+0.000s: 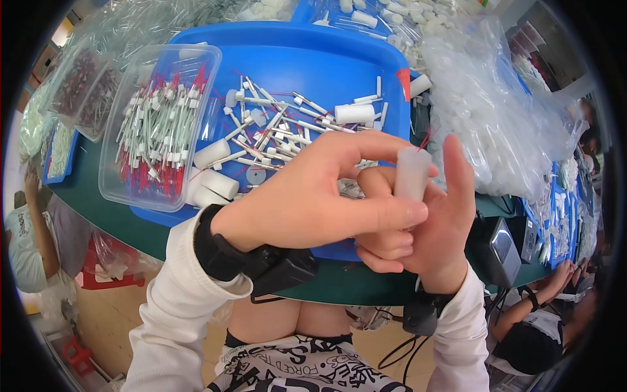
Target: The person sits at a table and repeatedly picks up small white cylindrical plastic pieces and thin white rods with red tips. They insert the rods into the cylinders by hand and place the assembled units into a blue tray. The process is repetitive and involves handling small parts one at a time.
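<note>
Left hand: we pinch thumb and forefinger on the white tube, centre-right of frame.
Right hand: clamped on the tube's base.
Blue tray: behind, upper centre.

Left hand and right hand pinch translucent white tube above blue tray.

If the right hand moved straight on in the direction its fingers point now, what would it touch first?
The right hand points up and away, holding a white tube. Straight on, it would probably meet the clear bag of white parts first, though depth is hard to judge.
</note>
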Tool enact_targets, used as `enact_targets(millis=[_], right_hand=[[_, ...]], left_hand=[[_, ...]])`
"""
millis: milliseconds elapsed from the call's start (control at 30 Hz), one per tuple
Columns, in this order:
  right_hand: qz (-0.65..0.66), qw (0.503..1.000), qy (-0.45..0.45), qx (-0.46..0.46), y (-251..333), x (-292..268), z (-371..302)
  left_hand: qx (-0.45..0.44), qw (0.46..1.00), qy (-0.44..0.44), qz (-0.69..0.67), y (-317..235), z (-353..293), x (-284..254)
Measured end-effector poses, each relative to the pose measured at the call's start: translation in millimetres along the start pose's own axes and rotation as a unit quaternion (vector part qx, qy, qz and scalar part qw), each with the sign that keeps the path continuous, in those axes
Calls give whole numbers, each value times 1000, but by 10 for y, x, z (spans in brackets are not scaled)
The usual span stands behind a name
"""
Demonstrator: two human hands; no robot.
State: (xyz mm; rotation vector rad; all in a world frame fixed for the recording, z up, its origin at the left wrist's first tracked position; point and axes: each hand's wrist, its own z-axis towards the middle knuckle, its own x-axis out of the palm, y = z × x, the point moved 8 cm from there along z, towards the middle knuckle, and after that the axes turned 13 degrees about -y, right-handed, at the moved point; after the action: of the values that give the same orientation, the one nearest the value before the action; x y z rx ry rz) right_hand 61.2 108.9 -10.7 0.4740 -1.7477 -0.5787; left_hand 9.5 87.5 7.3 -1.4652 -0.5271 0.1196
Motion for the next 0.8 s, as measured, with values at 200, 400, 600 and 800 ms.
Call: enact_targets(millis=[200, 400, 600, 800], right_hand=[[26, 998, 46, 37, -86, 54, -10], [56, 984, 166, 16, -118, 118, 44], [-8, 997, 26, -73, 135, 52, 7], [-305, 842, -161, -414, 647, -88, -157]], left_hand=[[53, 998, 37, -23, -54, 24, 22], [51, 998, 31, 26, 12, 36, 13], [31, 997, -42, -63, -131, 11, -162], [123, 984, -116, -46, -247, 51, -305]])
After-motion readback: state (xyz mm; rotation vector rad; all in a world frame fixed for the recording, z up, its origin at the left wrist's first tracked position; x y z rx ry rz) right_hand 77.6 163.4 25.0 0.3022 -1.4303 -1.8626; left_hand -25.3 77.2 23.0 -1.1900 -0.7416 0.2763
